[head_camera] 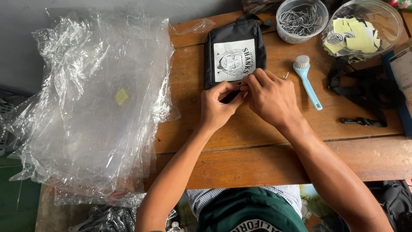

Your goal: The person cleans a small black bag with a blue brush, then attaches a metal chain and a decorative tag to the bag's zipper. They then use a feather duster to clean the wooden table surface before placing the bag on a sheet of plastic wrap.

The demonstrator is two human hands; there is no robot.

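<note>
Head view: left hand (pixel 216 107) and right hand (pixel 270 96) pinch, seemingly, a zipper pull at the black pouch (pixel 234 53).

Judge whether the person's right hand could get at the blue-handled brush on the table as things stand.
Probably yes. The brush lies flat on bare wood just beside the right hand, with nothing between them. But that hand, like the left hand, is pinching something small at the black pouch and would have to let go first.
</note>
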